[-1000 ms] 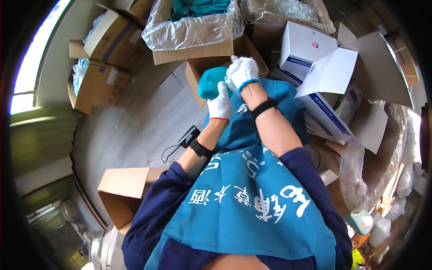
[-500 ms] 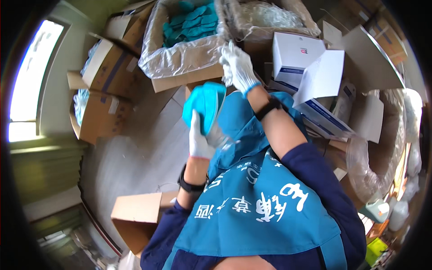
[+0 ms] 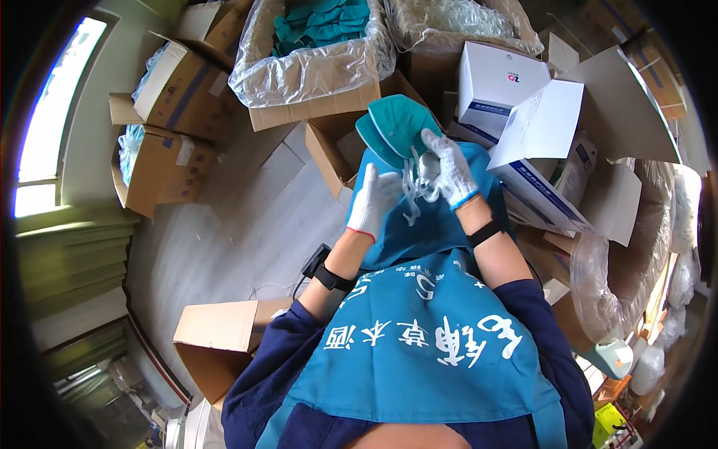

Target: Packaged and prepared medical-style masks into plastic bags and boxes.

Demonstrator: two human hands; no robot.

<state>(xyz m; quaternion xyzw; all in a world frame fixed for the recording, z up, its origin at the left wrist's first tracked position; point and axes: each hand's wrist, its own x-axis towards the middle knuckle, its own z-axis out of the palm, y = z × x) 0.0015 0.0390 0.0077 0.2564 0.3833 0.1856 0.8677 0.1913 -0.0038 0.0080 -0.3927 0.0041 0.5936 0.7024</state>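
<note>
In white knitted gloves, both my hands are over my blue-apron lap. My right hand [image 3: 452,168] is closed on a small stack of teal face masks [image 3: 396,129], gripping them at their right edge. White straps [image 3: 411,183] dangle from the masks beside my right fingers. My left hand [image 3: 374,202] is just below and left of the masks, its fingers stretched out and holding nothing. More teal masks [image 3: 329,22] fill a plastic-lined carton [image 3: 310,82] at the far side.
An open cardboard box [image 3: 327,153] sits beyond my left hand. White boxes [image 3: 501,82] with blue stripes stand at the right. A second lined carton [image 3: 516,26] holds clear plastic. More cartons [image 3: 168,168] are stacked at the left, and one [image 3: 217,327] is near my left elbow.
The mask stack has passed from my left hand to my right and moved right and farther away. My right hand has come back from the lined carton's corner. My left hand has opened.
</note>
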